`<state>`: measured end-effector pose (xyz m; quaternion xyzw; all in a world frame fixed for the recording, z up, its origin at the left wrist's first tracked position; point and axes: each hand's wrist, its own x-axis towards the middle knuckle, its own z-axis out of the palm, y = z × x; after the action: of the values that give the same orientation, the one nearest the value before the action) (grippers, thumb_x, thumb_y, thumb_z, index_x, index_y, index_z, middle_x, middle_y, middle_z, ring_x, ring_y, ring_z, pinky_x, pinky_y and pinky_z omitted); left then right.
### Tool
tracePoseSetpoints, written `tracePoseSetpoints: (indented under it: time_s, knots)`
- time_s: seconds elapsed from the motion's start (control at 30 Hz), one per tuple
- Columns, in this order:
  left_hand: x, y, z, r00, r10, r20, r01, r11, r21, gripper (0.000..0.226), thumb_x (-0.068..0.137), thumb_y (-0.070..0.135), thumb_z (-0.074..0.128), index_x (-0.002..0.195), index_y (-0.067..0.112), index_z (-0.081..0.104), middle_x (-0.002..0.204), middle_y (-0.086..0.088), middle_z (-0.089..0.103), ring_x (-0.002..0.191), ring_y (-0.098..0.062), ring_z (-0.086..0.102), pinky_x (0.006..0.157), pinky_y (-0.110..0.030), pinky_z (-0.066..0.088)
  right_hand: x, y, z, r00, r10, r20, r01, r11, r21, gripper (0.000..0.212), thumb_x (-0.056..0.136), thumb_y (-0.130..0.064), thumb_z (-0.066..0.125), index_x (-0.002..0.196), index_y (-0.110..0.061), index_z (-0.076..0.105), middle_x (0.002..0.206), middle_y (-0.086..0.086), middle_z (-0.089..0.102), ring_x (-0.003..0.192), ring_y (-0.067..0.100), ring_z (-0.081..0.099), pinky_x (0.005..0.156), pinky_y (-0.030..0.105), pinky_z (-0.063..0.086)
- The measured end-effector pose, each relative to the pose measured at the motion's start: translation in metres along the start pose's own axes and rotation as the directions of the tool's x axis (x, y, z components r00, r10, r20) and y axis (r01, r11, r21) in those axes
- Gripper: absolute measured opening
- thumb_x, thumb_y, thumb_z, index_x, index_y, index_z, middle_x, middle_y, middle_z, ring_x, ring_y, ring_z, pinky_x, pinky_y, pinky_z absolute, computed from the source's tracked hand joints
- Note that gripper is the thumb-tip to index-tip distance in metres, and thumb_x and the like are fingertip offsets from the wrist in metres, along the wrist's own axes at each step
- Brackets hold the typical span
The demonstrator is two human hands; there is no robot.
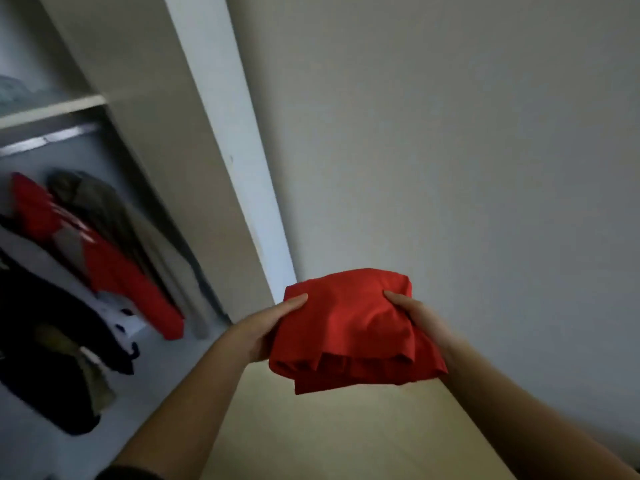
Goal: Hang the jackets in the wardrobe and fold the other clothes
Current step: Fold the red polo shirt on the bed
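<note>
The folded red garment (349,327) is held in mid-air, to the right of the open wardrobe (194,168), touching no shelf or surface. Your left hand (266,327) pinches its left edge, thumb on top, fingers hidden beneath. Your right hand (419,323) pinches the right edge likewise.

Finding: the bundle is loose. Its layers gape along the near edge, and the lowest layer sags below the rest.

Risk: only the two sides are clamped, so the middle is unsupported. A tilt or a one-handed release would likely let the folds slide open.

Inside the wardrobe, a red jacket (114,268), an olive jacket (114,216) and dark clothing (45,341) hang crowded under the rail (48,138). The shelf (52,110) above the rail carries a bluish cloth (17,93).

Risk: swinging the bundle in past the wardrobe's side panel could snag an edge, and pushing it onto that shelf could rumple it. The wardrobe interior is blurred, so free shelf space cannot be confirmed.
</note>
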<state>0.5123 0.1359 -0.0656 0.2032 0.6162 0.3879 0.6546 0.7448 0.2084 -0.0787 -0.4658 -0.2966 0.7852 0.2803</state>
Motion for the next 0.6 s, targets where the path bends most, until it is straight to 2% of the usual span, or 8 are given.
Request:
tracePoseSetpoints:
  time_s: [0.07, 0.13, 0.2, 0.27, 0.37, 0.43, 0.53, 0.6]
  knots:
    - [-0.010, -0.018, -0.038, 0.999, -0.028, -0.029, 0.026, 0.998, -0.056, 0.058, 0.067, 0.040, 0.074, 0.116, 0.011, 0.063, 0.104, -0.011, 0.072, 0.094, -0.026, 0.067, 0.086, -0.040, 0.051, 0.016, 0.005, 0.036, 0.999, 0.029, 0.042, -0.027, 0.998, -0.052, 0.030, 0.087, -0.030, 0.061, 0.104, -0.005, 0.064, 0.079, 0.013, 0.074, 0.070, 0.023, 0.069, 0.065, 0.033, 0.050]
    - [-0.019, -0.030, -0.069, 0.999, -0.004, -0.043, -0.001, 0.993, -0.118, 0.072, 0.058, 0.042, 0.085, 0.120, 0.013, 0.062, 0.105, -0.012, 0.071, 0.094, -0.027, 0.066, 0.083, -0.041, 0.051, 0.029, 0.008, 0.064, 0.991, 0.059, 0.122, -0.050, 0.995, -0.082, 0.034, 0.089, -0.034, 0.057, 0.106, -0.006, 0.063, 0.081, 0.013, 0.074, 0.073, 0.022, 0.070, 0.067, 0.034, 0.050]
    - [-0.026, -0.037, -0.096, 0.994, 0.069, -0.088, -0.081, 0.988, -0.134, 0.092, 0.040, 0.043, 0.094, 0.121, 0.015, 0.060, 0.109, -0.011, 0.071, 0.096, -0.028, 0.068, 0.082, -0.040, 0.052, 0.040, 0.015, 0.087, 0.966, 0.145, 0.216, -0.118, 0.984, -0.133, 0.040, 0.086, -0.038, 0.059, 0.112, -0.008, 0.062, 0.095, 0.016, 0.073, 0.089, 0.028, 0.068, 0.077, 0.039, 0.052]
    - [-0.034, -0.040, -0.122, 0.969, 0.159, -0.191, -0.181, 0.978, -0.108, 0.102, 0.036, 0.044, 0.094, 0.125, 0.015, 0.055, 0.111, -0.011, 0.070, 0.100, -0.028, 0.068, 0.087, -0.042, 0.053, 0.054, 0.029, 0.103, 0.910, 0.274, 0.312, -0.204, 0.949, -0.241, 0.050, 0.080, -0.040, 0.070, 0.118, -0.011, 0.058, 0.108, 0.017, 0.070, 0.104, 0.034, 0.064, 0.088, 0.046, 0.053]
    - [-0.043, -0.046, -0.156, 0.907, 0.237, -0.349, -0.269, 0.962, -0.044, 0.117, 0.029, 0.052, 0.094, 0.131, 0.016, 0.050, 0.115, -0.009, 0.068, 0.100, -0.027, 0.068, 0.089, -0.043, 0.054, 0.077, 0.048, 0.126, 0.777, 0.488, 0.398, -0.287, 0.837, -0.466, 0.079, 0.061, -0.029, 0.088, 0.128, -0.011, 0.050, 0.122, 0.017, 0.063, 0.114, 0.037, 0.059, 0.098, 0.051, 0.046]
    - [-0.053, -0.050, -0.170, 0.862, 0.283, -0.420, -0.317, 0.948, -0.013, 0.114, 0.029, 0.051, 0.094, 0.130, 0.021, 0.049, 0.115, -0.005, 0.067, 0.097, -0.022, 0.069, 0.079, -0.035, 0.057, 0.093, 0.052, 0.148, 0.729, 0.535, 0.427, -0.256, 0.791, -0.555, 0.084, 0.055, -0.017, 0.091, 0.128, -0.012, 0.050, 0.122, 0.017, 0.063, 0.112, 0.037, 0.060, 0.094, 0.050, 0.050]
    - [-0.070, -0.057, -0.186, 0.772, 0.329, -0.544, -0.399, 0.917, -0.012, 0.089, 0.055, 0.033, 0.090, 0.132, 0.026, 0.045, 0.117, -0.003, 0.065, 0.098, -0.020, 0.068, 0.076, -0.030, 0.057, 0.117, 0.051, 0.187, 0.774, 0.467, 0.427, -0.160, 0.797, -0.582, 0.059, 0.071, -0.001, 0.074, 0.124, -0.014, 0.051, 0.114, 0.016, 0.065, 0.102, 0.036, 0.062, 0.076, 0.044, 0.058]
    - [-0.082, -0.061, -0.198, 0.703, 0.362, -0.613, -0.462, 0.887, -0.007, 0.087, 0.057, 0.030, 0.088, 0.133, 0.028, 0.044, 0.119, -0.001, 0.064, 0.099, -0.017, 0.067, 0.075, -0.028, 0.057, 0.133, 0.053, 0.213, 0.789, 0.397, 0.468, -0.104, 0.838, -0.535, 0.051, 0.078, 0.000, 0.066, 0.124, -0.018, 0.052, 0.116, 0.015, 0.063, 0.103, 0.038, 0.062, 0.076, 0.047, 0.057]
